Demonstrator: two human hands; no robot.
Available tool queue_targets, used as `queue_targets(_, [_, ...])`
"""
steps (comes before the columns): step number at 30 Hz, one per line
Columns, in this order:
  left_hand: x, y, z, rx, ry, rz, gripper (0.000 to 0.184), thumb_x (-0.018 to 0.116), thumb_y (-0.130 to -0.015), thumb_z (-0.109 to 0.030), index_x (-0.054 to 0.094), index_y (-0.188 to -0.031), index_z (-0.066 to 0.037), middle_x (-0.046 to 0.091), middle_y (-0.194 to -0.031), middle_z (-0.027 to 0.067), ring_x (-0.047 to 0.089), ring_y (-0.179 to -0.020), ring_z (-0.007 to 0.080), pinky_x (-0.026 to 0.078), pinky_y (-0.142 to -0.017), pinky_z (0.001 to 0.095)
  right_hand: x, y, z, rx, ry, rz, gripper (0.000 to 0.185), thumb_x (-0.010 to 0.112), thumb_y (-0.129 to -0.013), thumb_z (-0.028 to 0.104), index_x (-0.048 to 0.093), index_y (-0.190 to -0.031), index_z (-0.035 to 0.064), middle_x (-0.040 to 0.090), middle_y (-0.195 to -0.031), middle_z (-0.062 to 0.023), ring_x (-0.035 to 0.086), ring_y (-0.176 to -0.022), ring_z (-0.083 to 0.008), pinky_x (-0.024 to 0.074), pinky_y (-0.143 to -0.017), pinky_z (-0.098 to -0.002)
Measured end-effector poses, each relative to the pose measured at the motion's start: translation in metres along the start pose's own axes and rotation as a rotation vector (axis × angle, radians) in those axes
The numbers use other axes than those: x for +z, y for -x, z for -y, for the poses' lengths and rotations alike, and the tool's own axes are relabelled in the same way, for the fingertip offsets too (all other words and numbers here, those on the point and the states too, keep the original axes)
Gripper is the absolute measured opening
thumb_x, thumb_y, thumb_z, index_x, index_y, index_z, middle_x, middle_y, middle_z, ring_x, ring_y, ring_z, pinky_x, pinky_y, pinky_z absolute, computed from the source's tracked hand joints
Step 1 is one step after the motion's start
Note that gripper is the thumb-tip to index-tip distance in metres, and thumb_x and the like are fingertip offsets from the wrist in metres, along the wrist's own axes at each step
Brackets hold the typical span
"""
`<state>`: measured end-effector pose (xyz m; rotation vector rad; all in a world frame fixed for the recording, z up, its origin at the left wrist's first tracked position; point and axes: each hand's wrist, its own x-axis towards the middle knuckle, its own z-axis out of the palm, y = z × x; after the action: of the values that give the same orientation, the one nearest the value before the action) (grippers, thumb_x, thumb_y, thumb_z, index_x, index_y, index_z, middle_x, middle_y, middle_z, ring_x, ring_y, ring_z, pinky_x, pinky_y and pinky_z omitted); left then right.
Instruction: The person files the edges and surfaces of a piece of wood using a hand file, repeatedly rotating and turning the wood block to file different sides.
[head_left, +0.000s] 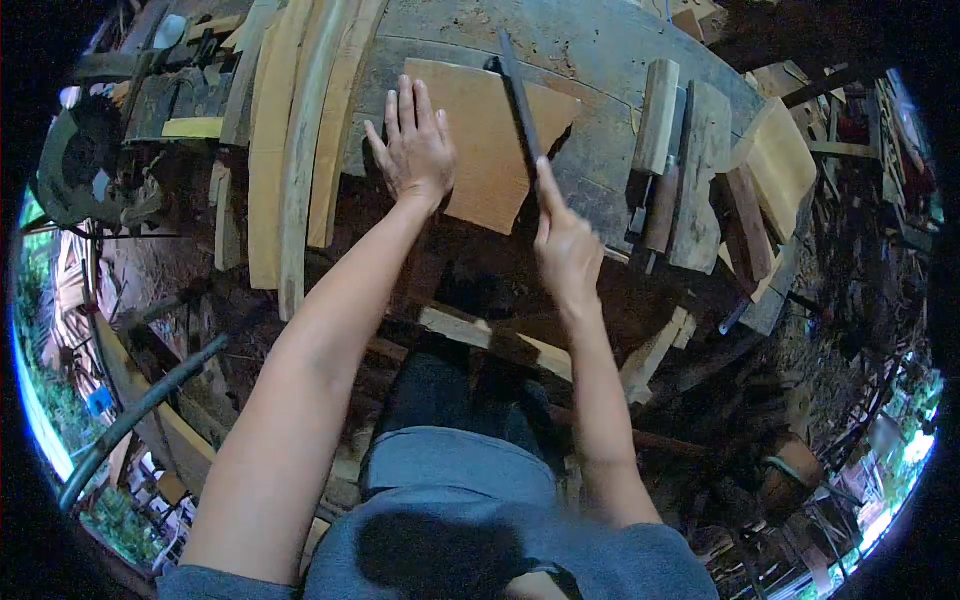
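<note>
A flat brown wooden board (470,150) lies on the grey workbench (590,50), its near edge jutting over the bench's front edge. My left hand (415,150) is spread flat on the board's left part, with nothing in its grip. My right hand (568,250) is closed round the near end of a long, narrow dark tool (520,100), with the index finger stretched along it. The tool reaches away across the board's right side; whether it is a file or a blade I cannot tell.
Long wooden planks (300,130) lie side by side at the left. At the right are wooden blocks (657,115), a tool with a brown handle (661,210) and a curved pale wood piece (782,165). A metal bar (150,400) slants at lower left.
</note>
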<state>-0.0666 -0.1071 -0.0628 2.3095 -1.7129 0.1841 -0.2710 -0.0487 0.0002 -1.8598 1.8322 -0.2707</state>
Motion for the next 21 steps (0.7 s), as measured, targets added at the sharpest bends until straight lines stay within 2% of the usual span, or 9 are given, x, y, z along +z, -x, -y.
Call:
queue_targets(4, [0.003,0.001,0.003,-0.003,-0.003,0.005,0.054,0.037,-0.102,-0.038,0.034,-0.151,-0.017,0.028,-0.16,0.0008,0.028,-0.145,0.0232,0.016,-0.116,0.0606,-0.003,-0.055,0.003,0.012,-0.014,-0.112,0.055,0.05,-0.097,0.025,0.035,-0.149,0.0373,0.065,-0.071,-0.0247,0.066,-0.067,-0.0437,0.0526,-0.059,-0.0558])
queue_targets(6, [0.003,-0.001,0.001,-0.017,-0.004,0.015,0.054,0.037,-0.102,-0.038,0.034,-0.151,-0.017,0.027,-0.16,0.0005,0.028,-0.146,0.0224,0.016,-0.116,0.0603,-0.001,-0.048,0.004,0.017,-0.032,-0.134,0.052,0.048,-0.098,0.027,0.036,-0.148,0.037,0.065,-0.072,-0.0257,0.066,-0.066,-0.0436,0.0517,-0.058,-0.0557])
queue_targets(10, [0.002,0.0,0.003,-0.017,-0.007,0.002,0.053,0.037,-0.102,-0.037,0.034,-0.151,-0.018,0.027,-0.16,0.0007,0.027,-0.146,0.0223,0.016,-0.116,0.0604,0.005,-0.001,0.004,-0.02,-0.068,-0.031,0.054,0.049,-0.098,0.026,0.036,-0.149,0.0376,0.064,-0.072,-0.0257,0.065,-0.064,-0.0433,0.05,-0.055,-0.0554])
queue_targets(12, [0.001,0.0,0.001,0.015,0.032,-0.036,0.055,0.041,-0.1,-0.035,0.036,-0.149,-0.013,0.032,-0.158,0.0051,0.032,-0.143,0.026,0.017,-0.115,0.062,0.007,0.003,-0.005,-0.044,-0.01,-0.026,0.055,0.051,-0.097,0.024,0.037,-0.148,0.0376,0.064,-0.072,-0.0253,0.065,-0.064,-0.0435,0.0508,-0.056,-0.0552])
queue_targets(16, [0.002,0.0,0.001,0.018,0.01,-0.033,0.055,0.042,-0.1,-0.035,0.036,-0.15,-0.013,0.031,-0.158,0.005,0.031,-0.144,0.0257,0.017,-0.115,0.0619,0.001,-0.066,0.002,-0.003,-0.047,-0.163,0.055,0.05,-0.097,0.024,0.036,-0.149,0.0364,0.065,-0.073,-0.0256,0.066,-0.067,-0.0449,0.0524,-0.06,-0.0556])
queue_targets(21, [0.003,-0.004,0.0,-0.014,0.019,0.011,0.054,0.038,-0.102,-0.036,0.032,-0.152,-0.017,0.027,-0.16,0.0013,0.028,-0.146,0.0239,0.015,-0.116,0.0609,0.002,-0.015,0.004,0.013,-0.049,-0.016,0.058,0.051,-0.097,0.022,0.033,-0.15,0.0369,0.064,-0.07,-0.0246,0.065,-0.066,-0.0442,0.0512,-0.059,-0.0565])
